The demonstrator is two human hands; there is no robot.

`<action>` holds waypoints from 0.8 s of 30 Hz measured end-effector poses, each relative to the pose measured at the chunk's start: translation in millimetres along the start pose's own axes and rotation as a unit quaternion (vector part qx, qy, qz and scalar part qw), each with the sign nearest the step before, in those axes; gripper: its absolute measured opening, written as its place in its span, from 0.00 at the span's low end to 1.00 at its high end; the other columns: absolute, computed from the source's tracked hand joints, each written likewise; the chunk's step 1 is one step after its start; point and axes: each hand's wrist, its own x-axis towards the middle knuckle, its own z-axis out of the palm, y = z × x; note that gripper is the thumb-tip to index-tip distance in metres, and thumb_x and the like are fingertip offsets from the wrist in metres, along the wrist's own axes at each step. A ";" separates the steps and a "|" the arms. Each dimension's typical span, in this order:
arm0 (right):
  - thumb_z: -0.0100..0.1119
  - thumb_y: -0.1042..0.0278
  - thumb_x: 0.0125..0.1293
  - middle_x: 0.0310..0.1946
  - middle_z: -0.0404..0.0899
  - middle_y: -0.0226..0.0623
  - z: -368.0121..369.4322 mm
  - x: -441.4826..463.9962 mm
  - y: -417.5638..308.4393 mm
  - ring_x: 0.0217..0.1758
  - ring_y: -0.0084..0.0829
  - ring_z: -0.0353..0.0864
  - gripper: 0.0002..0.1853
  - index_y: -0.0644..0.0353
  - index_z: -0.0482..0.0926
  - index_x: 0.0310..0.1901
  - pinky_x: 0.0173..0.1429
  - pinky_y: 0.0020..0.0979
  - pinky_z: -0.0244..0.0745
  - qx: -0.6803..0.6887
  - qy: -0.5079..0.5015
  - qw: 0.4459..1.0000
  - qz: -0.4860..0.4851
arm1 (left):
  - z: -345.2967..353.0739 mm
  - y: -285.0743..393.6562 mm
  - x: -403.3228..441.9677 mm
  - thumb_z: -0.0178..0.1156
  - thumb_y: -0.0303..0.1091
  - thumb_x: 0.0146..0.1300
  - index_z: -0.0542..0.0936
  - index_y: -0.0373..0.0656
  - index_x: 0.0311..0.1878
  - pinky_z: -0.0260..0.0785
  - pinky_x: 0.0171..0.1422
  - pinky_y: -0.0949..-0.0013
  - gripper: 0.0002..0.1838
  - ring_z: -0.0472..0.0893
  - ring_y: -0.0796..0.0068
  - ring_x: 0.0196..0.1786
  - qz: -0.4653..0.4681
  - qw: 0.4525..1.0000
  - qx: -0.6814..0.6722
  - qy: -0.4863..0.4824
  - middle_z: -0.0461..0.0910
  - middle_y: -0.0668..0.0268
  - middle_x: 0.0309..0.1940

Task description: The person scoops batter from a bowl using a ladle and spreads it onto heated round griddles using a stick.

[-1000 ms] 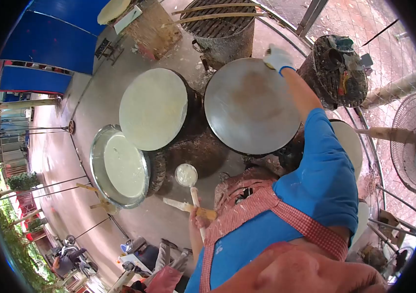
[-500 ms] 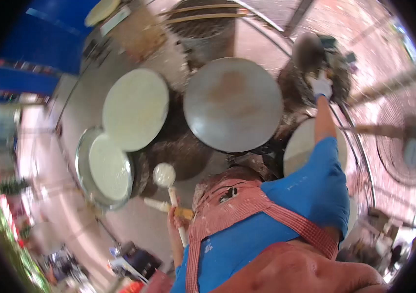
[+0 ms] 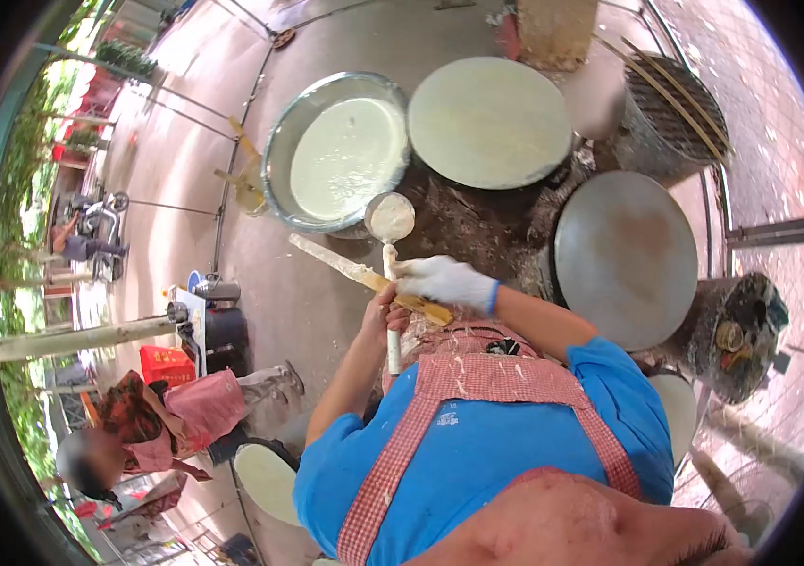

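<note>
My bare left hand [image 3: 383, 316] is closed around a flat wooden spreader [image 3: 331, 262], its blade coated pale, together with the white handle of a ladle [image 3: 390, 219]. My right hand [image 3: 447, 283], in a white glove, has its fingers closed at the upper part of the ladle's handle; the fingertips are partly hidden. The ladle's bowl holds pale batter and hangs close to the near rim of a metal basin [image 3: 272, 179] of white batter. Beyond it, a round griddle [image 3: 492, 123] is covered by a pale sheet. A second round griddle [image 3: 624, 259] shows bare grey metal with a brownish patch.
A drum-shaped stove [image 3: 671, 123] carries a grate with two long sticks across it. Another blackened stove [image 3: 737, 340] stands at right. A pale round surface [image 3: 268, 481] is at lower left. Another person [image 3: 166, 415] in a pink apron is at left, near a small table with pots [image 3: 223, 325].
My right hand has come back from the blackened stove at the far right to the ladle's handle. The view has turned; my left hand still holds the ladle and spreader.
</note>
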 end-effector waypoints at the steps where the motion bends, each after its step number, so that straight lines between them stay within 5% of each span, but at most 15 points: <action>1: 0.56 0.59 0.56 0.45 0.77 0.47 -0.4 18.5 -32.4 0.46 0.35 0.77 0.30 0.63 0.65 0.59 0.51 0.31 0.70 -0.105 -0.077 0.990 0.055 | -1.1 10.4 4.4 0.53 0.36 0.63 0.70 0.52 0.47 0.46 0.06 0.82 0.10 0.53 0.87 0.07 0.041 0.996 0.076 0.033 0.60 0.73 0.12; 4: 0.58 0.60 0.51 0.44 0.77 0.49 17.5 81.4 -6.1 0.45 0.38 0.78 0.33 0.57 0.63 0.60 0.47 0.33 0.72 -0.102 -0.065 0.992 0.043 | 2.0 39.8 8.6 0.56 0.37 0.61 0.65 0.55 0.43 0.44 0.07 0.83 0.11 0.54 0.86 0.09 0.157 0.955 0.240 0.071 0.61 0.73 0.14; 6: 0.56 0.64 0.50 0.42 0.78 0.45 12.3 110.0 -6.6 0.43 0.37 0.79 0.29 0.57 0.68 0.57 0.46 0.34 0.73 -0.115 -0.004 0.982 0.149 | -10.7 84.4 25.4 0.55 0.38 0.63 0.66 0.55 0.44 0.44 0.08 0.83 0.10 0.54 0.86 0.10 0.103 0.979 0.174 -0.017 0.59 0.74 0.15; 8: 0.48 0.65 0.52 0.40 0.78 0.46 10.7 126.6 10.2 0.43 0.46 0.78 0.20 0.56 0.74 0.48 0.47 0.42 0.72 -0.264 0.197 0.941 0.082 | -35.4 140.1 54.6 0.53 0.37 0.64 0.67 0.57 0.44 0.44 0.09 0.83 0.08 0.54 0.87 0.11 -0.005 0.991 0.019 -0.136 0.58 0.74 0.15; 10: 0.53 0.54 0.55 0.40 0.78 0.47 -12.6 140.5 36.6 0.44 0.44 0.77 0.23 0.57 0.74 0.50 0.49 0.40 0.71 -0.260 0.304 0.915 0.055 | -64.2 203.5 92.5 0.52 0.37 0.65 0.68 0.59 0.46 0.47 0.10 0.84 0.08 0.55 0.87 0.12 -0.063 0.979 -0.054 -0.185 0.58 0.74 0.15; 12: 0.55 0.49 0.55 0.39 0.79 0.46 -37.5 148.7 26.1 0.43 0.43 0.78 0.23 0.57 0.76 0.47 0.48 0.39 0.72 -0.311 0.325 0.867 0.215 | -80.2 255.2 120.9 0.51 0.35 0.65 0.68 0.59 0.49 0.51 0.12 0.85 0.11 0.59 0.85 0.15 -0.066 0.971 0.002 -0.228 0.61 0.72 0.18; 15: 0.55 0.51 0.54 0.36 0.80 0.46 -51.7 183.1 18.9 0.41 0.42 0.79 0.21 0.58 0.78 0.42 0.46 0.39 0.73 -0.393 0.261 0.819 0.327 | -86.6 318.6 146.2 0.52 0.31 0.63 0.67 0.56 0.55 0.55 0.15 0.86 0.17 0.65 0.80 0.23 -0.016 0.983 0.115 -0.140 0.65 0.69 0.26; 17: 0.55 0.51 0.53 0.32 0.80 0.47 -43.1 206.9 29.2 0.38 0.42 0.80 0.18 0.56 0.80 0.38 0.42 0.40 0.74 -0.495 0.097 0.778 0.375 | -108.7 356.6 191.3 0.53 0.30 0.61 0.67 0.50 0.48 0.55 0.14 0.82 0.12 0.62 0.79 0.17 -0.044 0.985 0.161 -0.047 0.65 0.68 0.22; 19: 0.56 0.51 0.52 0.28 0.80 0.46 -20.0 226.3 19.1 0.35 0.44 0.80 0.16 0.56 0.79 0.33 0.39 0.41 0.73 -0.514 0.072 0.786 0.336 | -124.8 381.3 227.9 0.54 0.29 0.60 0.67 0.46 0.44 0.55 0.14 0.79 0.10 0.62 0.79 0.15 -0.070 0.979 0.189 0.008 0.66 0.67 0.20; 21: 0.57 0.51 0.51 0.27 0.80 0.45 -10.2 229.9 -1.2 0.34 0.44 0.80 0.16 0.57 0.79 0.31 0.39 0.41 0.73 -0.516 0.071 0.796 0.307 | -128.2 392.8 247.1 0.54 0.29 0.58 0.65 0.41 0.33 0.53 0.12 0.76 0.08 0.60 0.78 0.11 -0.104 0.907 0.392 0.111 0.62 0.67 0.13; 22: 0.57 0.48 0.51 0.27 0.79 0.46 -6.5 228.0 1.1 0.34 0.45 0.79 0.18 0.57 0.79 0.31 0.39 0.43 0.73 -0.456 0.130 0.815 0.334 | -124.6 390.3 243.0 0.54 0.29 0.58 0.65 0.41 0.33 0.53 0.12 0.76 0.08 0.60 0.78 0.11 -0.107 0.908 0.389 0.111 0.62 0.67 0.13; 24: 0.58 0.45 0.50 0.28 0.79 0.46 7.0 215.2 36.1 0.34 0.47 0.78 0.19 0.56 0.77 0.28 0.39 0.42 0.72 -0.421 0.172 0.810 0.370 | -95.5 375.3 220.5 0.52 0.31 0.61 0.60 0.45 0.25 0.53 0.09 0.79 0.13 0.56 0.85 0.08 0.044 0.802 0.585 0.116 0.60 0.72 0.13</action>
